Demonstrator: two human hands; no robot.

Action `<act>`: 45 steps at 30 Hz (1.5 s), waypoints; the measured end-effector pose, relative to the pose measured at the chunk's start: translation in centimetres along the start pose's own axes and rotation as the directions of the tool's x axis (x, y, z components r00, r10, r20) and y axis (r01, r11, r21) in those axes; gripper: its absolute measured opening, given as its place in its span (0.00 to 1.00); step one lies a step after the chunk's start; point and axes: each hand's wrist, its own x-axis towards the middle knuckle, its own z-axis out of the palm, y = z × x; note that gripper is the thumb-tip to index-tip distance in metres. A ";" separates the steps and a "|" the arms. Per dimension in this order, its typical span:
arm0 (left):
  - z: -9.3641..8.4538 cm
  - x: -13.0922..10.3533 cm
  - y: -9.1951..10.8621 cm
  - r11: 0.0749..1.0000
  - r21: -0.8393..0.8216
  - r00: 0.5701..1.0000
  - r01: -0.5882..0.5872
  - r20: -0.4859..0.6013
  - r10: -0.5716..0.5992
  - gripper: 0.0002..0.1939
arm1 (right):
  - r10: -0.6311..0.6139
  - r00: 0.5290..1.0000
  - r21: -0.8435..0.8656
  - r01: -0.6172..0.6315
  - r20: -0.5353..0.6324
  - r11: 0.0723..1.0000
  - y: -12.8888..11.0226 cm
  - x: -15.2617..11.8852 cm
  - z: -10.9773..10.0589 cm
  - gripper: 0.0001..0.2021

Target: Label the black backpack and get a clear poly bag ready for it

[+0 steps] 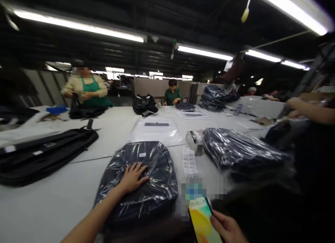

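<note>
My left hand [133,177] lies flat, fingers spread, on a dark backpack wrapped in clear plastic [140,180] in front of me on the white table [52,201]. My right hand [227,227] holds a smartphone [202,220] with a lit yellow-green screen at the bottom right. A strip of white labels [190,162] lies just right of the wrapped backpack.
More plastic-wrapped bags [240,150] sit to the right, unwrapped black bags [39,152] to the left. A stack of clear plastic sleeves [157,131] lies beyond. Two people work at the far side; another person's arm [309,108] reaches in at right.
</note>
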 end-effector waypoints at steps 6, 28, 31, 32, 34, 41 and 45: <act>0.4 0.8 -0.9 0.999 0.044 1.000 -0.010 -0.028 0.011 0.34 | 0.039 0.979 0.377 -0.113 0.198 0.919 0.5 -0.5 0.4 0.29; 0.0 0.5 -0.2 1.000 0.026 1.000 -0.004 0.001 0.004 0.34 | 0.170 0.951 0.428 -0.270 0.258 0.862 3.0 0.8 1.2 0.27; -0.4 0.6 -0.1 1.000 0.019 1.000 0.007 0.029 -0.007 0.35 | 0.171 0.951 0.422 -0.270 0.258 0.865 3.0 1.0 1.1 0.27; -0.5 0.7 -0.1 1.000 0.016 0.999 0.009 0.041 -0.010 0.35 | 0.170 0.951 0.422 -0.269 0.259 0.866 2.9 1.0 1.1 0.27; -1.0 0.9 0.1 1.000 0.010 0.997 0.015 0.070 -0.016 0.36 | 0.166 0.948 0.422 -0.273 0.273 0.864 2.8 1.1 1.0 0.28; -2.8 1.9 0.5 1.000 0.004 0.986 0.025 0.163 -0.025 0.37 | 0.160 0.930 0.460 -0.308 0.332 0.833 2.3 0.8 0.6 0.25; -3.4 2.5 0.9 0.999 0.010 0.989 0.042 0.138 -0.043 0.36 | 0.189 0.930 0.455 -0.323 0.315 0.830 2.1 0.5 0.6 0.25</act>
